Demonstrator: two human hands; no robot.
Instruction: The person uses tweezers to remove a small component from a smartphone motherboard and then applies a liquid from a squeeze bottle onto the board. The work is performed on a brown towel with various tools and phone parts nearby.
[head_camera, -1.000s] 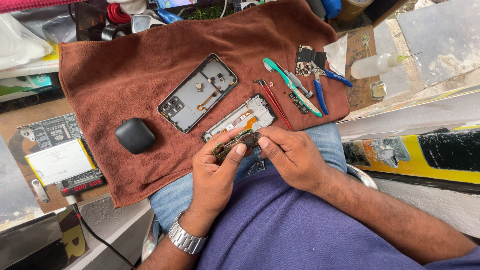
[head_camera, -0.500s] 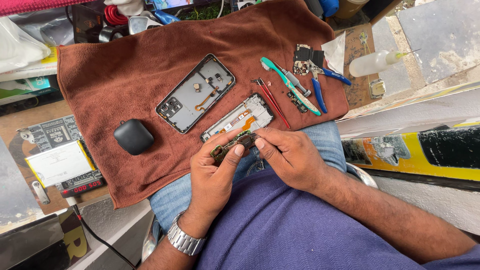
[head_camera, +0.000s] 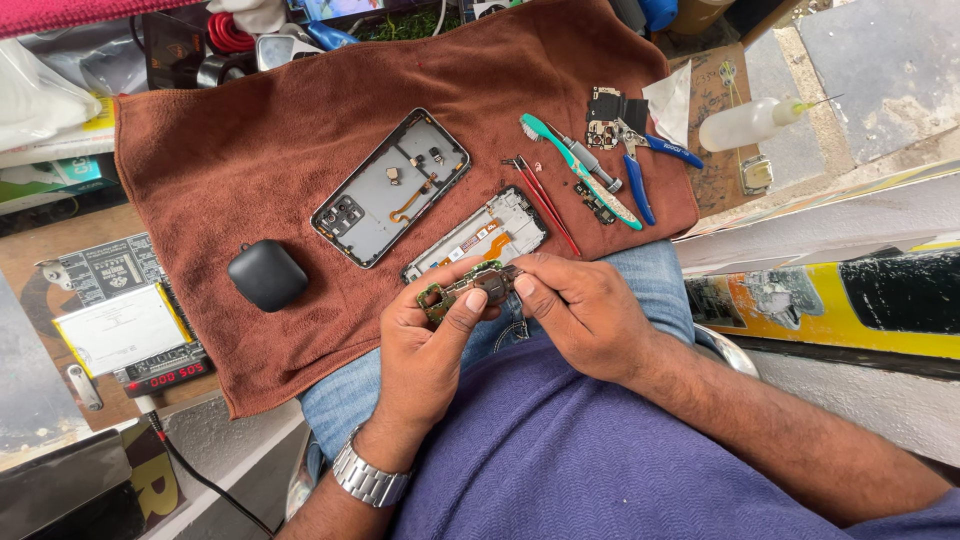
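Fingertips (head_camera: 476, 298) of left hand (head_camera: 425, 350) and right hand (head_camera: 580, 305) pinching small green circuit board (head_camera: 468, 285) at both ends, above the lap, near edge of brown towel (head_camera: 250, 150). Board turned slightly since a second ago, apparently for inspection. Stripped phone frame (head_camera: 480, 235) lying just beyond.

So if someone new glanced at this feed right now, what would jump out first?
Both hands meet at bottom centre: the left hand and right hand pinch a small green circuit board between them over the lap. Behind them a rust-brown towel carries an opened grey phone back shell, a second stripped phone frame and a rounded black case at its left.
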